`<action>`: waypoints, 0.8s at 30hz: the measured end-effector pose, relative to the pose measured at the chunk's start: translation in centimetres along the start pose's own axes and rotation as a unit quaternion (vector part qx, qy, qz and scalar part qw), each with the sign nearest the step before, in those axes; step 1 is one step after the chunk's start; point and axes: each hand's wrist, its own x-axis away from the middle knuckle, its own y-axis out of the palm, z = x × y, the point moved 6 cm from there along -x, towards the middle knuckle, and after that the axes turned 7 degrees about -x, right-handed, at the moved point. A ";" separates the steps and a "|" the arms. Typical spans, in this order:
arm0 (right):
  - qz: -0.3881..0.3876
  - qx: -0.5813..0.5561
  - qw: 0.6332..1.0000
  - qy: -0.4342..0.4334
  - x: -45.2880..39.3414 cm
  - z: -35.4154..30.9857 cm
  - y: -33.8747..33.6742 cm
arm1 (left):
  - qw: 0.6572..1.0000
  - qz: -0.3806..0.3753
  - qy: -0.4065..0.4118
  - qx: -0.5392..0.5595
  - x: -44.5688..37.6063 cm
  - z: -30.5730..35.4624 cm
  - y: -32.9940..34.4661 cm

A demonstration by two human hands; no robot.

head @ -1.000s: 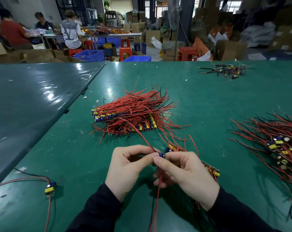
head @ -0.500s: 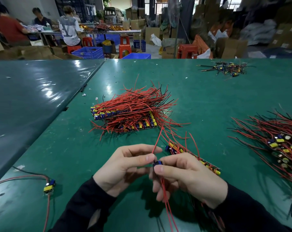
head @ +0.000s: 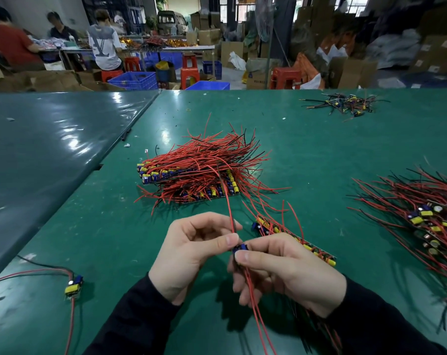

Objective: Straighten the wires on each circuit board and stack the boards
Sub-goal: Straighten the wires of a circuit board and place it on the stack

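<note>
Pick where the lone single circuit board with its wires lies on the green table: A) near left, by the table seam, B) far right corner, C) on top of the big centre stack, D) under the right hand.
A: the single board lies alone at near left of the table, apart from the centre stack.

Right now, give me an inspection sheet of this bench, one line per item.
Surface: green table, small scraps on it.
Job's things: small board held between both hands; board strip behind the right hand; stacked boards mid-table; loose pile at right.
Clutter: single board near left; small heap far right.
Grippers: left hand pinches a red wire; right hand grips the small board.
Cables: red and black leads, loose.
Surroundings: seated workers, cartons, stools.
</note>
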 end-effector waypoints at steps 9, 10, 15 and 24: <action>0.039 0.012 0.999 0.005 -0.2 0.2 -0.4 | 0.993 0.078 0.063 -0.059 0.2 0.8 -0.1; 0.042 0.013 0.999 0.007 -0.2 0.3 -0.4 | 0.992 0.085 0.069 -0.065 0.3 0.8 -0.1; 0.059 0.011 0.998 0.016 -0.3 0.5 -0.6 | 0.987 0.122 0.073 -0.070 0.4 0.1 0.0; 0.050 0.009 0.998 0.036 -0.3 0.9 -0.5 | 0.989 0.142 0.038 -0.030 0.3 -0.2 -0.2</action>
